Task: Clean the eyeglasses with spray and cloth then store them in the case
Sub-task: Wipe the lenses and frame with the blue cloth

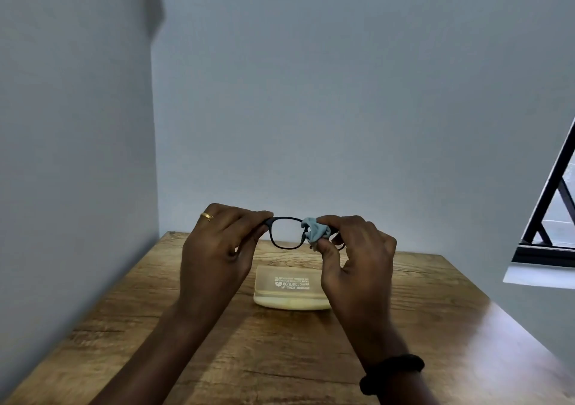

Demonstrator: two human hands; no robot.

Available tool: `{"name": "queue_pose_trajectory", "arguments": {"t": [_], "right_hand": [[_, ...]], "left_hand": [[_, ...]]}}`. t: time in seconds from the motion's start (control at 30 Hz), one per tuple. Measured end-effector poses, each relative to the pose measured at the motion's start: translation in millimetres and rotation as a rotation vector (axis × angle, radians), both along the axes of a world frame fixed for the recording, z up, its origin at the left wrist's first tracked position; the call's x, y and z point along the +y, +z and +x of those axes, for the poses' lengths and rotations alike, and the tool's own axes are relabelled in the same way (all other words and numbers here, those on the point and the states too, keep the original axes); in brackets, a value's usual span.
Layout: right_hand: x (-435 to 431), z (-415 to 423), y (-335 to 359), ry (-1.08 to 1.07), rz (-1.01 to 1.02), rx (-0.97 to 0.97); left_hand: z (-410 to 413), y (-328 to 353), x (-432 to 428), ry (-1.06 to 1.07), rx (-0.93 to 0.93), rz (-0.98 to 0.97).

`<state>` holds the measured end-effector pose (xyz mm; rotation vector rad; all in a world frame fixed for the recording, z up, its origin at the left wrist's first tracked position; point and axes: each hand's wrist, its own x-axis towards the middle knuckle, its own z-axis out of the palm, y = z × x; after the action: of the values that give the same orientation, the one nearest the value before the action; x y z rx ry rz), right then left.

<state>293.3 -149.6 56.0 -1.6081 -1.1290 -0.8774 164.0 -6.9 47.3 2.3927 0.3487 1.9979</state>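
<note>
Black-framed eyeglasses [284, 218] are held up above the wooden table [280, 358]. My left hand [219, 249] grips the frame's left end between thumb and fingers. My right hand [354, 255] pinches a small grey-blue cloth [315, 232] around the right lens, hiding that lens. Below the hands a pale yellow, translucent glasses case [289, 292] with white print lies on the table, lid down. No spray bottle is in view.
Grey-blue walls stand close at the left and behind the table. A dark-framed window [550, 218] with a white sill sits at the right. The table's right edge [510, 311] runs diagonally toward the near right.
</note>
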Motion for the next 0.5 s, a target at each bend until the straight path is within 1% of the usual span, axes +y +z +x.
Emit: {"name": "queue_pose_trajectory", "arguments": {"t": [0.13,0.27,0.5], "right_hand": [[1.4,-2.0,-2.5,-0.055,0.032,-0.092],[2.1,0.0,-5.6,-0.07,0.056,-0.094],[5.2,-8.6,-9.5,-0.015,0.023,-0.134]], "left_hand": [[2.5,0.8,-6.3,-0.099,-0.046,-0.103],[5.1,-2.4,-10.4,-0.135,-0.029,-0.108],[3.8,-3.8,-10.2,-0.132,-0.01,-0.093]]}}
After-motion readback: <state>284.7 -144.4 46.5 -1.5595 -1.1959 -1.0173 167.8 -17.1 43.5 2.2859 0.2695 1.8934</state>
